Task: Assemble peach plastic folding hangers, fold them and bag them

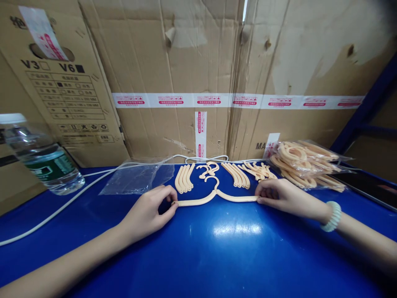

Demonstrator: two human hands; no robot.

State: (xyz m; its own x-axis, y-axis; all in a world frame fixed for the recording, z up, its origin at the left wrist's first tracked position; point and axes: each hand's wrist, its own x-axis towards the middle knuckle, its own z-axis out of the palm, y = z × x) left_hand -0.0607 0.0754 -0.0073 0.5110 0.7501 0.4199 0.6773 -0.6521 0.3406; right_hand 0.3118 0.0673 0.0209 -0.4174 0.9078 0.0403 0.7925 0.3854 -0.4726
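Plastic bags hold beige hanger pcs nr R hand.

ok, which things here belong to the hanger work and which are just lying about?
Likely the job:
hanger, held by left hand and right hand
curved arms in two rows
loose hooks
bagged pieces, probably

Apparently just around:
water bottle
white cable
cardboard
dark flat device
flat clear bag, perhaps packaging

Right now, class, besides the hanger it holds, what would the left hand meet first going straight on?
The left hand would probably meet the left row of curved pieces; depth is unclear.
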